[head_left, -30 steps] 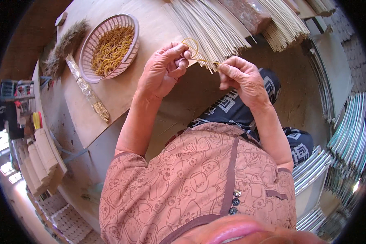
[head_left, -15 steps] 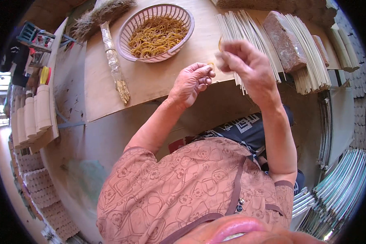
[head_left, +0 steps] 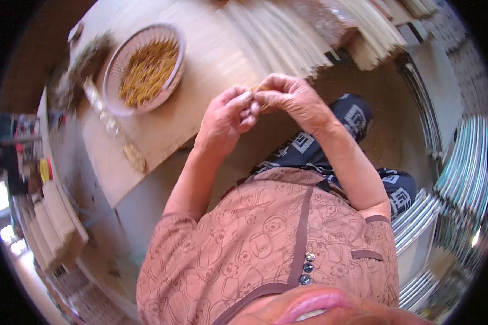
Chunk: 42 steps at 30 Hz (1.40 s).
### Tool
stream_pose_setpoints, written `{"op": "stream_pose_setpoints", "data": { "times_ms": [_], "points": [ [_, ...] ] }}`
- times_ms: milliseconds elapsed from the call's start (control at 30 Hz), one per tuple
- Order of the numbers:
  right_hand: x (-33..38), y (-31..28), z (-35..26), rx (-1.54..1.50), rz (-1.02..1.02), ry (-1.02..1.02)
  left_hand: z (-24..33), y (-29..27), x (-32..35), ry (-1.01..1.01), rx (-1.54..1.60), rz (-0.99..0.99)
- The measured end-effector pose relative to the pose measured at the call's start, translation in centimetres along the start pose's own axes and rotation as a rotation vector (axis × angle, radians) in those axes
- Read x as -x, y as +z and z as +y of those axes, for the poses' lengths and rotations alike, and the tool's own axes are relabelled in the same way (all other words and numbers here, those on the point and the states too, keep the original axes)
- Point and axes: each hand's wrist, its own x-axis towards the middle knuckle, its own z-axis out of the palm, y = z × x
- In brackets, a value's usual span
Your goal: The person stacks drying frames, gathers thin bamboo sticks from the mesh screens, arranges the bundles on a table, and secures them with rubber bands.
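- The left hand [head_left: 226, 116] and the right hand [head_left: 293, 100] met just off the near edge of the wooden board [head_left: 162, 130]; their fingertips touched one another above the person's lap.
- The fingers of both hands were drawn in narrow and pinched together on a small tan thing [head_left: 262, 88]; only a sliver of it showed between the right fingertips, too blurred and too small to say what it was.
- The left fingers curled inward with the knuckles up; the right hand arched over them from the far side, thumb and forefinger pressed close.
- On the board, well to the left of the hands, stood a round pale basket [head_left: 126, 103] filled with thin yellow-brown strands [head_left: 148, 70]; its rim lay close to the board's left part.
- Just left of the basket lay a long narrow bundle [head_left: 111, 127] running toward the board's near corner; a bushy brush-like head [head_left: 84, 59] sat at its far end, though blur hid its detail.
- At the board's far side, beyond the hands, lay a fan of thin pale sticks [head_left: 276, 38]; more stacks of pale slats [head_left: 374, 27] lay to the right of them.
- Below the hands showed dark patterned trousers [head_left: 320, 146] and a pinkish-brown printed blouse [head_left: 255, 244].
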Motion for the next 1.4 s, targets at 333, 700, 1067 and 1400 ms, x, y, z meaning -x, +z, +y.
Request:
{"op": "stream_pose_setpoints", "data": {
  "times_ms": [333, 700, 1067, 1400],
  "points": [
    [7.1, -1.6, 0.6, -0.601, -0.076, -0.144, -3.0, 1.3, 1.3, -0.231, -0.014, -0.687],
    [15.2, -6.0, -0.2, 0.448, 0.527, -0.488, -3.4, -0.3, -0.5, 0.531, -0.816, 0.055],
    [18.0, -26.1, 2.0, -0.049, 1.274, -0.361, -1.3, -8.4, -5.4, 0.660, -1.494, 0.379],
    [2.0, -37.0, -1.3, -0.033, 1.244, -0.618, -1.6, -8.2, -6.2, 0.481, -1.669, 0.626]
  ]
}}
